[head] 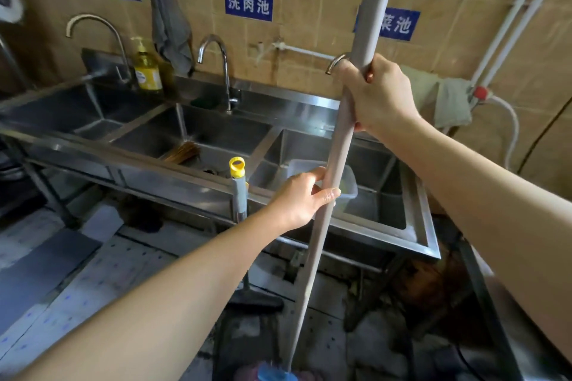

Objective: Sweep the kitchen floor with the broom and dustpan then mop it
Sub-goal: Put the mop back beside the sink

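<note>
A long grey mop handle (312, 257) runs from the top of the view down to a blue mop head (272, 374) at the bottom edge, over the wet grey floor (93, 272). My right hand (376, 93) grips the handle high up. Lower on the pole, my left hand (305, 196) holds it with fingers and thumb curled round it. A second grey handle with a yellow cap (237, 168) leans against the sink front; its dark head (257, 300) rests on the floor.
A steel three-basin sink (198, 164) with curved taps stands ahead. A clear plastic tub (348, 192) sits in the right basin, a small straw brush (182, 153) in the middle one. A yellow soap bottle (147, 69) stands on the ledge. Dark clutter lies under the sink.
</note>
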A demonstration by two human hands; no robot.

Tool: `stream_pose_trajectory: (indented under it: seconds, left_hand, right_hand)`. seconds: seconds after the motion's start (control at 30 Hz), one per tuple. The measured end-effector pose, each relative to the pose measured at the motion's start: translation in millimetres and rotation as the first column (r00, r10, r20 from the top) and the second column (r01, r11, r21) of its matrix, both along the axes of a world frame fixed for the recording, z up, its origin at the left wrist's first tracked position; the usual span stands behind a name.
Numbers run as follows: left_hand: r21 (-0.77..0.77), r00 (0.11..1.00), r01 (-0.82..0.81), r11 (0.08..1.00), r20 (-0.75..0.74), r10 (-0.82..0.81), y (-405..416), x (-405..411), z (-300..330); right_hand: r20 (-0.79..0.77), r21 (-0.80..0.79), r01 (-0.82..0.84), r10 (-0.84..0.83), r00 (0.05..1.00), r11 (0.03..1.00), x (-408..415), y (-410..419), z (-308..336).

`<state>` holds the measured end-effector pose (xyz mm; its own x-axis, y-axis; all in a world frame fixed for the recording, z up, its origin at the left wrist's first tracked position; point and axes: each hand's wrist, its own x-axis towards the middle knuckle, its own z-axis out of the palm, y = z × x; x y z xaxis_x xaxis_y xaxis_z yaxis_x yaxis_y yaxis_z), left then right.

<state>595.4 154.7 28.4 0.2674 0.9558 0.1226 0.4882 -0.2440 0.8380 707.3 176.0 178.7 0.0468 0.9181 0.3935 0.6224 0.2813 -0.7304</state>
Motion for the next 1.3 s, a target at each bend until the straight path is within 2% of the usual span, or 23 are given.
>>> stream_pose_trajectory:
  seconds: [0.23,0.63,0.73,0.93,1.07,1.3]
  left_hand:
    - [-0.016,0.998,0.049,0.999,0.03,-0.048,19.3,42.1,-11.2]
    - [-0.043,0.995,0.104,0.994,-0.002,-0.104,45.8,111.4,-11.0]
    - [-0.089,0.994,0.108,0.99,0.006,-0.108,51.5,117.6,-30.5]
    - [-0.183,0.996,0.047,0.982,-0.069,-0.06,53.0,121.6,-83.3]
    - [-0.286,0.992,0.027,0.958,-0.11,-0.061,51.4,122.7,-116.2]
    - [-0.367,0.98,0.004,0.93,-0.183,-0.077,52.5,122.3,-160.8]
  right_hand:
    - [0.082,0.056,0.08,-0.085,0.993,0.995,41.8,6.2,-6.3]
    - [0.052,0.049,0.171,-0.173,0.984,0.984,107.8,19.2,-8.1]
    - [0.039,0.015,0.166,-0.166,0.985,0.986,114.6,21.9,-29.3]
    - [0.044,-0.108,0.107,-0.103,0.994,0.988,118.4,26.4,-86.3]
    - [0.046,-0.194,0.105,-0.098,0.994,0.975,118.2,31.7,-125.7]
    - [0.023,-0.293,0.092,-0.089,0.996,0.952,123.2,46.4,-180.3]
